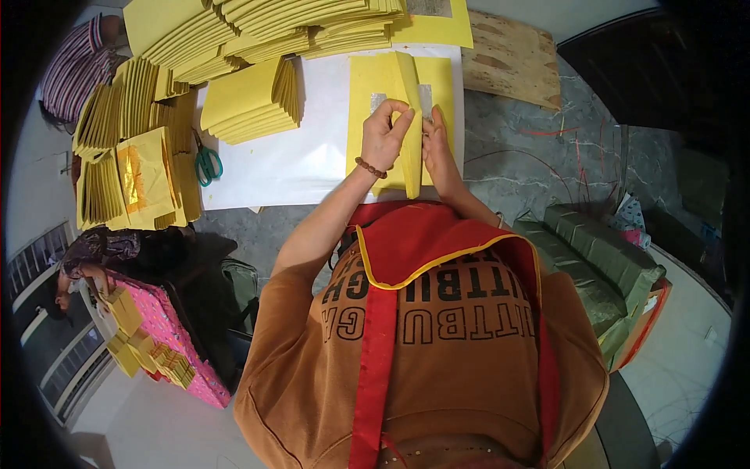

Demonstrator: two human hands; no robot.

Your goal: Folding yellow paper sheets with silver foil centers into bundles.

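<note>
A folded bundle of yellow paper (405, 160) stands on edge, a tall narrow strip running away from me over a flat yellow sheet (361, 86). My left hand (384, 141), a brown bead bracelet at its wrist, pinches the bundle's upper edge between thumb and fingers. Against the bundle's right side is my right hand (440, 152), one finger stretched upward and others bent in at the paper; part of its grip is hidden. Silvery patches (425, 98) show on the paper at both sides of the bundle.
Left of my hands, a folded yellow stack (254, 102) lies on the white tabletop (328, 133). More stacks (305, 23) fill the far side. Teal-handled scissors (208, 164) lie at the left edge. Two people (82, 66) (101, 254) are at left; a wooden board (512, 59) is at right.
</note>
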